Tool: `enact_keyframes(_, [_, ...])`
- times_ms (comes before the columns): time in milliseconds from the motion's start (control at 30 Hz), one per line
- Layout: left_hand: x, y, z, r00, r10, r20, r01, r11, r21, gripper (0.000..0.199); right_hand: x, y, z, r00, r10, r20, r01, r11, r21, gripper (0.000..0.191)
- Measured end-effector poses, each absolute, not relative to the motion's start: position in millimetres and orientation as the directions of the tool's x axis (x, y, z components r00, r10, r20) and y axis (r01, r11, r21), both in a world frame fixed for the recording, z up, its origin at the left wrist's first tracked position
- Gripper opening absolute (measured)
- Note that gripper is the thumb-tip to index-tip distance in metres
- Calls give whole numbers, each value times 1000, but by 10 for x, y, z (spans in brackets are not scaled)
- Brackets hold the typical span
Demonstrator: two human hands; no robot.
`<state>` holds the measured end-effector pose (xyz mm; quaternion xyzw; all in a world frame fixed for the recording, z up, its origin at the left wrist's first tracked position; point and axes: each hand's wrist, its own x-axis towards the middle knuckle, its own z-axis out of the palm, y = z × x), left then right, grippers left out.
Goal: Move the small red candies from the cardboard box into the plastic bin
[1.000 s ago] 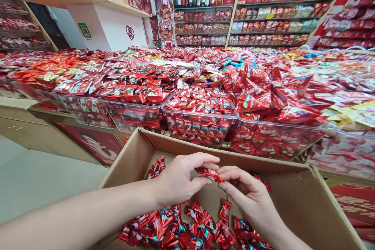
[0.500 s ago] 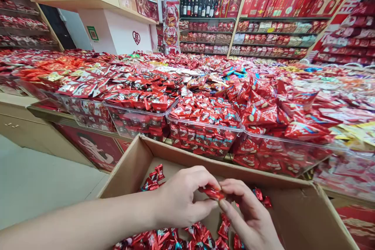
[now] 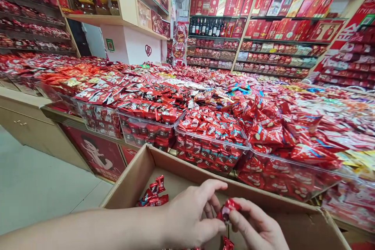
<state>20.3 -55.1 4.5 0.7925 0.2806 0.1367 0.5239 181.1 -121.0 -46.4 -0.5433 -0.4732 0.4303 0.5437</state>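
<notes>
Over a cardboard box (image 3: pixel 307 226), my right hand (image 3: pixel 258 222) pinches a red-wrapped candy (image 3: pixel 227 211) between thumb and fingers. My left hand (image 3: pixel 193 211) is beside that candy, its index finger lifted and spread from the thumb. The left thumb tip lies close to the wrapper; whether it touches I cannot tell. Inside the box, several similar red candies (image 3: pixel 154 193) lie in the far left corner. Another candy (image 3: pixel 227 243) shows below my hands at the lower picture edge. My hands and forearm hide much of the box floor.
Just beyond the box stand clear plastic bins (image 3: pixel 211 144) heaped with red-wrapped sweets. Larger triangular packets (image 3: pixel 269 131) fill the bin at the right. Shelves with bottles (image 3: pixel 206 27) and red gift boxes line the back wall. Grey floor (image 3: pixel 43 172) shows at the left.
The left index finger has lifted off the candy and opened away from the thumb. The candy is now turned in my right hand. The view has tilted up slightly, so everything sits lower.
</notes>
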Motion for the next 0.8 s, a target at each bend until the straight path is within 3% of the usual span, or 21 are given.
enact_keyframes(100, [223, -527, 68, 776, 610, -162, 264, -82, 961, 55, 1762, -1197, -339, 243, 965, -104, -83, -86, -993, 22])
enact_keyframes(267, [219, -488, 53, 773, 593, -225, 204, 104, 974, 54, 1694, -1157, -267, 179, 972, -153, -213, -113, -970, 22])
enact_keyframes(467, [185, -453, 40, 755, 629, -183, 303, -88, 949, 50, 1713, -1159, -351, 162, 976, -145, -159, -119, -980, 23])
enact_keyframes(700, [162, -453, 56, 761, 640, -103, 368, -296, 881, 36, 1706, -1159, -470, 145, 982, -117, -273, -75, -959, 20])
enact_keyframes(800, [146, -460, 72, 770, 629, -104, 386, -330, 862, 39, 1762, -1146, -477, 168, 979, -117, -177, -87, -980, 17])
